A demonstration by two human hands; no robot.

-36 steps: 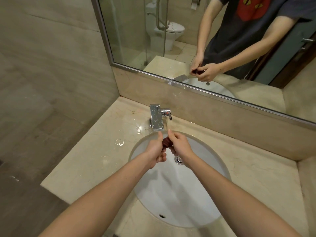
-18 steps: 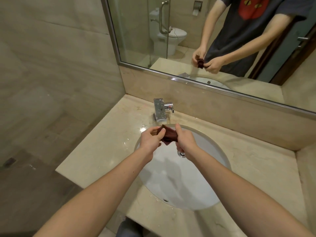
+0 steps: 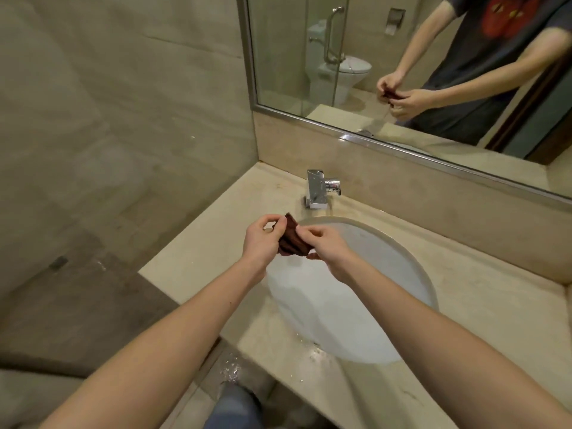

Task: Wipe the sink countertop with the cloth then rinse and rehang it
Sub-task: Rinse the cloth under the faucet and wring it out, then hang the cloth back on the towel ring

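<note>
A small dark maroon cloth [image 3: 290, 241] hangs bunched between both my hands, above the left rim of the white oval sink basin [image 3: 387, 274]. My left hand [image 3: 261, 243] pinches the cloth's upper corner with thumb and fingers. My right hand [image 3: 326, 250] grips its right side and lower edge. The beige stone countertop [image 3: 198, 261] surrounds the basin and shows wet patches near the front edge.
A chrome tap [image 3: 318, 188] stands behind the basin, with no water running. A framed mirror [image 3: 402, 72] above the backsplash reflects my arms and a toilet. A tiled wall closes off the left. Water droplets lie on the floor [image 3: 230, 371] below the counter edge.
Both hands have lifted the cloth from under the tap and moved it left. The wadded cloth has opened out between my fingers. My head has moved back and to the left.
</note>
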